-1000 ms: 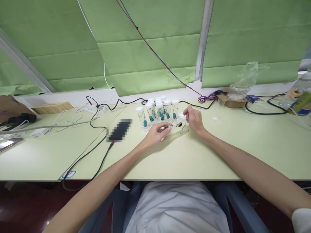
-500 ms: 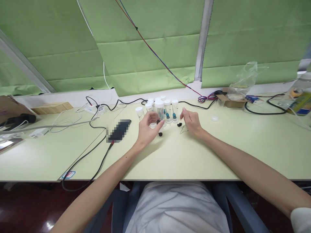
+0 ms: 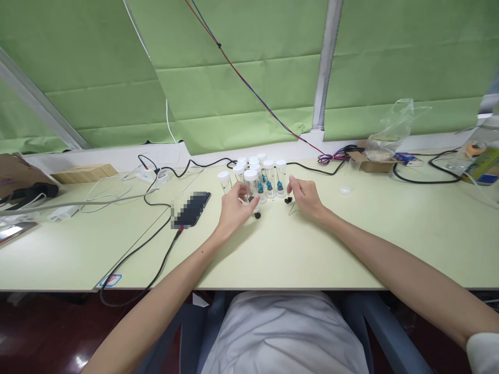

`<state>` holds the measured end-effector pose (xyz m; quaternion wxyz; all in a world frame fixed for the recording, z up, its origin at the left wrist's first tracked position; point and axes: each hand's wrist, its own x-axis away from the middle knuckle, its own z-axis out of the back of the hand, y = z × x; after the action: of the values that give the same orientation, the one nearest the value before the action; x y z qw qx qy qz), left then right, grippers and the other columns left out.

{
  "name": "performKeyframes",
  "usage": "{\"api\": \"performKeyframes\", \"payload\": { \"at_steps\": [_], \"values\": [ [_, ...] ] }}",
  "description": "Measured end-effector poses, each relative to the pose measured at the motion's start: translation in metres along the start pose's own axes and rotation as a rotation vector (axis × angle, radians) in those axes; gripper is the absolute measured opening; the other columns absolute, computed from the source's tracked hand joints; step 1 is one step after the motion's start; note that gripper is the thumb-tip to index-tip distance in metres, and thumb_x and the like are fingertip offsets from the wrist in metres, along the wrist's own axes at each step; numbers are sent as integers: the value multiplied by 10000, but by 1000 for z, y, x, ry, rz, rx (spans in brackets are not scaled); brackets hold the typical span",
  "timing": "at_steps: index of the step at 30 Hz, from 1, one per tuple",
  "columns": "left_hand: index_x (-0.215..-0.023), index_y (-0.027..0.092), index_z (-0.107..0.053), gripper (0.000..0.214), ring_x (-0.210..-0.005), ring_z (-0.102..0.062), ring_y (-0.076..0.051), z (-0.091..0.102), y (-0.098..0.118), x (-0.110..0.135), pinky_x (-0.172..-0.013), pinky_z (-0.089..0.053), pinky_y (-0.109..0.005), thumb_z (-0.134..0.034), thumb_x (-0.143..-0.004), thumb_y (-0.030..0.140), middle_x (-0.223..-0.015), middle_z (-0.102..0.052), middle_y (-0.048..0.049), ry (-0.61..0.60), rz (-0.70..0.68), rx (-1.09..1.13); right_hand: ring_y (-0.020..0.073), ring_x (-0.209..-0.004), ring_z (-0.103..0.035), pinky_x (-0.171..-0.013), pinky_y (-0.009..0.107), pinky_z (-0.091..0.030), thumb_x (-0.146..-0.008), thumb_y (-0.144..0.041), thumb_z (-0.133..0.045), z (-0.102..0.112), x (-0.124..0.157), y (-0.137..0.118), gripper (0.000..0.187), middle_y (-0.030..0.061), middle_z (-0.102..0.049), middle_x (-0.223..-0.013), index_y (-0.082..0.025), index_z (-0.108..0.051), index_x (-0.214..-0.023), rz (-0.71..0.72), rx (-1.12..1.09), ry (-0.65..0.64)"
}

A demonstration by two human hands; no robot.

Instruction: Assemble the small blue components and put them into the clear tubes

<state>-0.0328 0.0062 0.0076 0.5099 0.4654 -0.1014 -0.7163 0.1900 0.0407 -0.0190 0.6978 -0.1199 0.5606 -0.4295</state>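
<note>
My left hand (image 3: 236,205) is closed around a clear tube (image 3: 251,188) with a white cap, which stands upright between thumb and fingers. Beneath its thumb lies a small round black piece (image 3: 258,215) on the table. My right hand (image 3: 307,196) is pinched closed, apart from the tubes. Just under its fingertips is a small black part (image 3: 288,199), and a thin wire (image 3: 291,209) shows below the hand; whether the fingers grip them is unclear. Behind the left hand stand several white-capped clear tubes (image 3: 280,179), some with teal pieces inside.
To the left lies a phone (image 3: 197,208) with a black cable (image 3: 167,254) running off the table edge. A white round lid (image 3: 344,190) sits right of my right hand. Further back are a cardboard box (image 3: 370,163) with a plastic bag (image 3: 390,135) and more cables.
The tube at my left hand has come nearer and slightly left, into the grasp of the fingers. My right hand has shifted a little left.
</note>
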Motion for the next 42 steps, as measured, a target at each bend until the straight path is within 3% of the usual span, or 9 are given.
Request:
{"api": "performKeyframes", "payload": {
  "at_steps": [20, 30, 42],
  "values": [
    [-912, 193, -570, 205, -701, -622, -197, 1, -2, 1, -654, -442, -323, -673, -780, 312, -905, -691, -53, -17, 70, -141, 125, -482, -433, -572, 292, -329, -990, -654, -309, -3, 2, 1, 667, -16, -428, -466, -197, -537, -562, -1, 7, -95],
    [-912, 195, -524, 205, -614, -558, -133, -1, -3, 1, -669, -447, -317, -677, -814, 289, -976, -626, -41, 129, -33, -190, 117, -478, -411, -573, 290, -328, -995, -631, -314, -4, 2, 3, 645, -12, -447, -487, -195, -509, -563, 10, 21, -124],
    [-1168, 196, -473, 441, -574, -510, -78, -2, -3, 1, -710, -493, -321, -720, -804, 225, -1093, -546, -55, 238, -39, -102, 117, -491, -434, -582, 283, -341, -1007, -554, -339, -6, 3, 6, 588, -9, -474, -500, -194, -508, -574, 23, 34, -154]
  ]
}}
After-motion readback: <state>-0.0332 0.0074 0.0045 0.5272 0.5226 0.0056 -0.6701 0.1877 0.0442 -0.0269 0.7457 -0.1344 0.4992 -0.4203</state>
